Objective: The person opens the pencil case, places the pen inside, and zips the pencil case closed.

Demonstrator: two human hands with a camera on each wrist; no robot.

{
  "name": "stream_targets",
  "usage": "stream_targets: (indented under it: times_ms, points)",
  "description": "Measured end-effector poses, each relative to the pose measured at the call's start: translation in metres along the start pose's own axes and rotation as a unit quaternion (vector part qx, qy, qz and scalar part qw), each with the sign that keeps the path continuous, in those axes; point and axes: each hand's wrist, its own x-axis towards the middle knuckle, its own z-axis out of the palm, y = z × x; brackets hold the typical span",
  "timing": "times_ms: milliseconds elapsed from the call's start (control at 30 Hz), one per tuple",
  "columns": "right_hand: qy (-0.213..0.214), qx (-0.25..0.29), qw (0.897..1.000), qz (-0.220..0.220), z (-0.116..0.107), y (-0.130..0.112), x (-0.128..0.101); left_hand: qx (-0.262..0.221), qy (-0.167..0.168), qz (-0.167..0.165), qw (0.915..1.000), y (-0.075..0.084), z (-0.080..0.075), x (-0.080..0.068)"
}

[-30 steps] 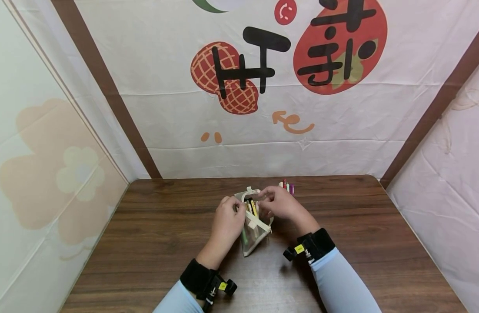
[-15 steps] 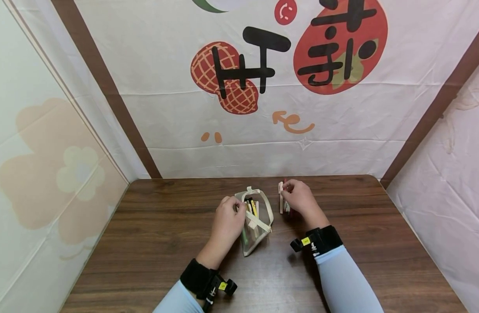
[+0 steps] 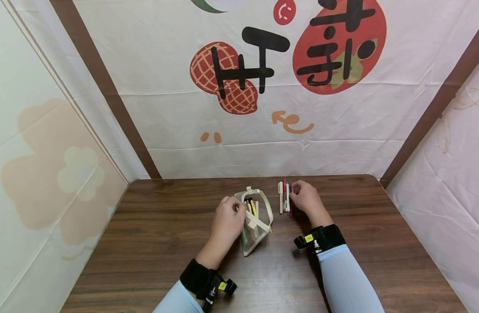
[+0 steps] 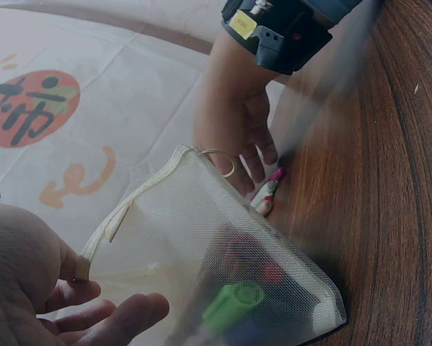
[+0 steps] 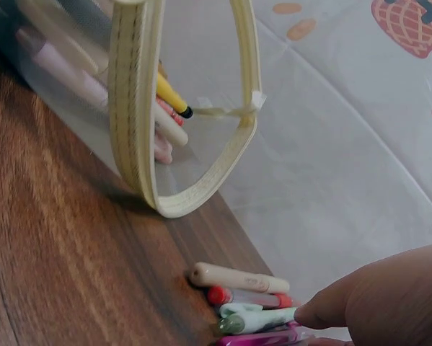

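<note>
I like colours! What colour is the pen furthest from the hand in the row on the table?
Cream, the pen shows best in the right wrist view.

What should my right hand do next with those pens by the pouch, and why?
Probably pinch one pen from the row of pens and carry it to the mesh pouch. The right hand already touches the row, and the left hand holds the pouch's mouth open, with pens inside.

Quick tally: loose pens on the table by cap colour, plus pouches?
Cream pen: 1
Red pen: 1
Green pen: 1
Magenta pen: 1
Mesh pouch: 1
Total: 5. Pens inside the pouch are not counted.
</note>
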Motion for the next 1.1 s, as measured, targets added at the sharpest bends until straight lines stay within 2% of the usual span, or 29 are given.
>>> stream_targets:
  times_ms: [267, 700, 1100]
  points:
    - [0.004, -0.003, 1.0, -0.009, 0.0036, 0.0062, 0.0018, 0.001, -0.005, -0.006, 1.0, 0.0001, 0.0002, -0.0002]
    - [-0.015, -0.017, 1.0, 0.018, -0.0005, 0.0042, -0.0008, -0.001, -0.003, -0.005, 1.0, 0.0004, -0.0001, 0.0]
    - [-0.006, -0.041, 0.999, 0.019, 0.0015, 0.0071, 0.0013, 0.0, -0.004, -0.005, 1.0, 0.0012, -0.0012, -0.0005]
